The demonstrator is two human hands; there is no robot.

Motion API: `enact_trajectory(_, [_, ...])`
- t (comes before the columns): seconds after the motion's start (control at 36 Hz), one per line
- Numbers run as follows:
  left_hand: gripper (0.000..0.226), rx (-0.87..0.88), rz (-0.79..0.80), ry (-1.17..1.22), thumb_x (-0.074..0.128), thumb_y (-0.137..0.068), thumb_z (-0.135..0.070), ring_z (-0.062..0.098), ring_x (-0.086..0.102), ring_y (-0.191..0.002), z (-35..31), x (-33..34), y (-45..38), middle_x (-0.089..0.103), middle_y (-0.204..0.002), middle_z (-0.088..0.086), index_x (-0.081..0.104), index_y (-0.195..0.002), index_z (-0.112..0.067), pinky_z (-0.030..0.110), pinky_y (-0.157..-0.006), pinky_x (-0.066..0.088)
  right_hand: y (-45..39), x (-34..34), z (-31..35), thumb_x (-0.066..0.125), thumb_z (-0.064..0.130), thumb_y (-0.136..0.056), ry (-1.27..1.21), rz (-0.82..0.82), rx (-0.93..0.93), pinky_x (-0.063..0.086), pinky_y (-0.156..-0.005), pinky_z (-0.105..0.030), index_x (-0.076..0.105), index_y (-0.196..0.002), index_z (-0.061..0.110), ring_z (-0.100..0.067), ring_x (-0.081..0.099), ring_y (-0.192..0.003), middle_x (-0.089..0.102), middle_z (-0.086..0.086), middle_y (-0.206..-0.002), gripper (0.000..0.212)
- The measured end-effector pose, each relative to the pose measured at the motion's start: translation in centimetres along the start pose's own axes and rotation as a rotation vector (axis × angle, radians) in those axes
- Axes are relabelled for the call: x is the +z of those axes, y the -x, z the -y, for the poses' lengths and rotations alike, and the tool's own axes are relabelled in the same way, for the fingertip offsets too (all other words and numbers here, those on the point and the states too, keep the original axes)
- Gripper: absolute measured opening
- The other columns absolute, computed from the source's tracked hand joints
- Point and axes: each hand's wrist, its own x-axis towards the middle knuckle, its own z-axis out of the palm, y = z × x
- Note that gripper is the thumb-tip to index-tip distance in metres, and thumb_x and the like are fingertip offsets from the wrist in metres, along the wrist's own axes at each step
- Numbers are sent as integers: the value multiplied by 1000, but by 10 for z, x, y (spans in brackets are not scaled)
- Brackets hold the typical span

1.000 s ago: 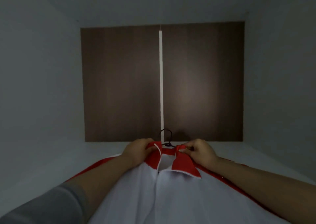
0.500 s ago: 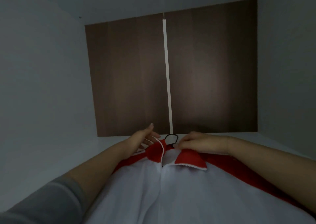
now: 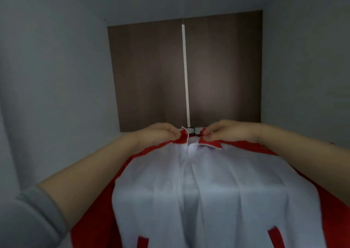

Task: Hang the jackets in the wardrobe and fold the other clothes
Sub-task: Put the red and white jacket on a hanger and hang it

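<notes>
Jacket [image 3: 214, 187], white body with red collar and sleeves, is held up inside the wardrobe [image 3: 56, 77], on a black hanger [image 3: 192, 133] whose hook just peeks out between the collar halves. My left hand [image 3: 157, 135] pinches the left collar flap, right hand [image 3: 230, 132] pinches the right flap. Hands close together, not touching. I can't see a rail. I'd say: square the collar on the hanger, keep shoulders level, zipper line centred, before hooking it on.
</notes>
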Motion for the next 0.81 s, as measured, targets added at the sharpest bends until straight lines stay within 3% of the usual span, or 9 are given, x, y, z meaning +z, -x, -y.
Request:
enact_trajectory(0.11, [13,113,-90,-9,61,-92,-15,1,59,-83,-12,22,46,65,-88,-14,72,-96,-21,1,-62,43,49,19,14,60,33,-92,-163,-97,-95,50,-86,-23,73,-99,30,-11,64,-100,70,6,-103,15])
enact_trajectory(0.22, [20,152,-96,-82,59,-94,-18,-2,56,-88,-24,43,90,62,-102,-10,70,-110,-17,6,-69,43,104,41,32,61,38,-89,-251,-166,-119,47,-73,-11,70,-92,46,7,62,-94,68,27,-97,13])
enact_trajectory(0.28, [19,156,-133,-68,57,-95,-19,-3,55,-88,-28,52,112,60,-102,-13,68,-110,-21,8,-67,42,130,54,40,60,34,-91,-290,-226,-131,46,-71,-8,68,-92,47,9,61,-93,67,28,-98,15])
enact_trajectory(0.36, [17,157,-188,40,54,-97,-20,-4,54,-89,-25,69,147,58,-99,-18,66,-104,-30,9,-70,43,164,81,46,57,25,-94,-388,-321,-122,52,-79,-14,70,-102,34,1,63,-98,68,19,-106,18])
enact_trajectory(0.42, [19,174,-197,102,54,-96,-18,-4,56,-90,-19,83,172,59,-98,-20,64,-97,-34,12,-79,46,184,105,47,54,17,-96,-480,-333,-98,55,-83,-22,71,-105,22,-6,66,-98,70,9,-108,20])
enact_trajectory(0.47, [22,184,-181,195,56,-95,-16,-6,60,-89,-7,100,195,62,-96,-24,65,-94,-35,9,-77,49,201,133,45,52,10,-96,-570,-325,-66,55,-85,-26,71,-105,14,-10,67,-98,72,4,-107,21])
enact_trajectory(0.67, [14,-85,-204,552,62,-93,-23,3,65,-97,52,163,255,70,-97,-18,69,-94,-35,19,-77,54,232,236,10,58,20,-93,-860,-289,150,56,-77,-23,72,-100,16,-14,70,-91,74,1,-99,16])
enact_trajectory(0.75, [12,-242,-211,690,65,-89,-19,12,66,-99,75,190,274,72,-101,-8,72,-91,-28,29,-85,53,235,273,-5,59,16,-93,-926,-296,232,56,-75,-21,74,-90,18,-15,70,-87,75,-1,-91,15])
enact_trajectory(0.81, [12,-312,-204,761,66,-87,-16,14,68,-97,89,209,284,74,-99,-5,74,-90,-25,28,-82,53,235,295,-13,60,13,-92,-898,-307,262,53,-68,-16,74,-81,24,-12,69,-82,75,2,-85,21])
